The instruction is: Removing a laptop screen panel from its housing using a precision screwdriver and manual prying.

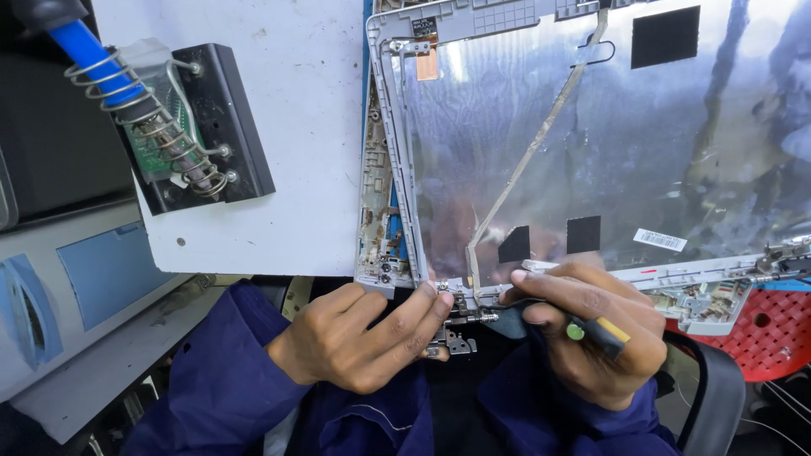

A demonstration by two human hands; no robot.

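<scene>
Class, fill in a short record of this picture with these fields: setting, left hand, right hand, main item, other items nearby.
setting: cluttered repair bench, seen from above
left hand: fingertips pressing the metal hinge at the cover's lower edge
right hand: gripping a screwdriver, tip at the hinge
main item: laptop lid cover, silvery inside face up
other items nearby: soldering iron in a coil stand; white board; red basket
</scene>
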